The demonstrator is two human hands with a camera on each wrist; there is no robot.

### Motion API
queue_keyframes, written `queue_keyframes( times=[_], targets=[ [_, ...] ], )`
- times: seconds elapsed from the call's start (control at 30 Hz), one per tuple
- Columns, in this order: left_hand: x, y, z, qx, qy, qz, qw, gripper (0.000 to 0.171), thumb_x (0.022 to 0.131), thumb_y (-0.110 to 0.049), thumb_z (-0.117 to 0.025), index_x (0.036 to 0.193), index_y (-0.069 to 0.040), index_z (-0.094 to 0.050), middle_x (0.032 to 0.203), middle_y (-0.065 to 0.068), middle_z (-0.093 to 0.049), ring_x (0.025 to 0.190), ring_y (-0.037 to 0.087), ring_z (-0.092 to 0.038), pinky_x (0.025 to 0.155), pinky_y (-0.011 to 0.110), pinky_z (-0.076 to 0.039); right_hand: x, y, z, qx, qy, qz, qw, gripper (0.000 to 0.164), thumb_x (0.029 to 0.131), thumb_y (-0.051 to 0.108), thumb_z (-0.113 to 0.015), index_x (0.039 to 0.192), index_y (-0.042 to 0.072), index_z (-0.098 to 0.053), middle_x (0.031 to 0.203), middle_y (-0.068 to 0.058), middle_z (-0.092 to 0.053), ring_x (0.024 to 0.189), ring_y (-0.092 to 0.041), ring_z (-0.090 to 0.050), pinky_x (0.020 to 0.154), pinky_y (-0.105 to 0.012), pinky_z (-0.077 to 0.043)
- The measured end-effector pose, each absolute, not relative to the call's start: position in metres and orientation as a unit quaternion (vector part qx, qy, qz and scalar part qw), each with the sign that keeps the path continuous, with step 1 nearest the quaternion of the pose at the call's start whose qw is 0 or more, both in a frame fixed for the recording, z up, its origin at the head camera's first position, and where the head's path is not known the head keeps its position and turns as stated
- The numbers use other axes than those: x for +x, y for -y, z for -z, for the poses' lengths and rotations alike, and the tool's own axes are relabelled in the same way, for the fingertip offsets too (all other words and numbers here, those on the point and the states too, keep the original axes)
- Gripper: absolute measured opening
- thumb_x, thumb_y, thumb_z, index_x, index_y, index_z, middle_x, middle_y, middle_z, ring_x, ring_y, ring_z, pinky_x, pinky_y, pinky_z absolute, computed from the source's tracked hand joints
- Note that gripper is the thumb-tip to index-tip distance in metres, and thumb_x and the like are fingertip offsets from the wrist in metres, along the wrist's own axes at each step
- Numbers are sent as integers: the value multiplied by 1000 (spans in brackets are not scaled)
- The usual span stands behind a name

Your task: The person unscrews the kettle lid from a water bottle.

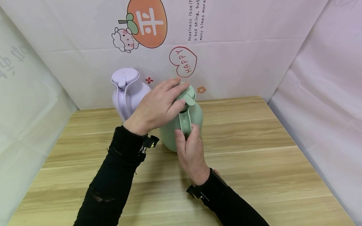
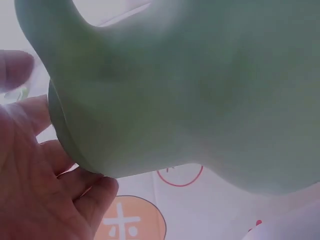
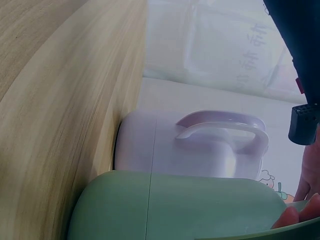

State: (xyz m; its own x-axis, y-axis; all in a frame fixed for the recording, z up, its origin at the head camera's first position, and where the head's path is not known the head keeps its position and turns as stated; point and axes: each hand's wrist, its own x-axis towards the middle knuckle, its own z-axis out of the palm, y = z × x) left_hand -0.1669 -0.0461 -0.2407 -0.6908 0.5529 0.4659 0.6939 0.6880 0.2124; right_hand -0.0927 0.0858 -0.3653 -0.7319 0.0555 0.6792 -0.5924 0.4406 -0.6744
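A light green thermos jug point(image 1: 196, 117) stands upright on the table, its handle point(image 1: 185, 123) facing me. My left hand point(image 1: 158, 105) lies over the top, gripping the lid point(image 1: 190, 91) with the thumb by its small lever point(image 1: 189, 99). In the left wrist view, bent fingers point(image 2: 75, 185) touch the rim of the jug's top. Lower down, my right hand point(image 1: 192, 153) holds the handle between thumb and fingers. Left of the green jug stands a lilac thermos jug point(image 1: 135, 91) with its lid on, partly hidden behind my left hand.
The wooden table point(image 1: 249, 175) extends around both jugs. A white printed cloth point(image 1: 240, 47) hangs close behind them, and plain white cloth point(image 1: 325, 110) hangs along the right side. The lilac jug's handle point(image 3: 225, 125) shows in the right wrist view.
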Motion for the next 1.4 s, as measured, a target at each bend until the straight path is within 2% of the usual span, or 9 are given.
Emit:
queue_keyframes(
  times=[0.17,0.47,0.7,1.1,1.4],
  targets=[
    [-167,47,242,-347,900,185,188,49,100,-37,-34,142,-21,-53,150,6,-45,139,19,-36,115,35,-26,-92,-86,365,169,786,-500,322,33,101,26,-48,119,-1,-40,92,-11,-55,81,-17,-56,64,-34,-48],
    [-167,44,244,-352,891,175,228,47,99,-38,-42,138,-16,-58,141,16,-53,131,27,-45,112,41,-32,-91,-86,365,163,788,-498,322,35,102,27,-48,119,-2,-39,91,-10,-54,79,-18,-55,63,-34,-49],
    [-167,40,245,-354,879,173,267,45,97,-40,-49,130,-14,-65,130,17,-61,123,29,-53,106,45,-38,-91,-86,364,162,789,-500,318,35,102,28,-47,121,-1,-39,94,-11,-56,82,-17,-57,65,-35,-50],
    [-167,35,244,-333,881,158,296,46,94,-46,-53,124,-15,-69,121,15,-66,116,26,-57,99,46,-41,-91,-86,364,157,792,-498,316,36,102,28,-47,120,-1,-39,94,-10,-55,82,-18,-56,66,-35,-49],
    [-166,34,245,-314,882,149,317,48,92,-53,-55,121,-19,-71,113,14,-67,105,28,-58,93,45,-42,-91,-86,364,157,793,-498,316,36,102,28,-48,120,-2,-39,93,-11,-55,81,-18,-55,65,-35,-49]
  ],
)
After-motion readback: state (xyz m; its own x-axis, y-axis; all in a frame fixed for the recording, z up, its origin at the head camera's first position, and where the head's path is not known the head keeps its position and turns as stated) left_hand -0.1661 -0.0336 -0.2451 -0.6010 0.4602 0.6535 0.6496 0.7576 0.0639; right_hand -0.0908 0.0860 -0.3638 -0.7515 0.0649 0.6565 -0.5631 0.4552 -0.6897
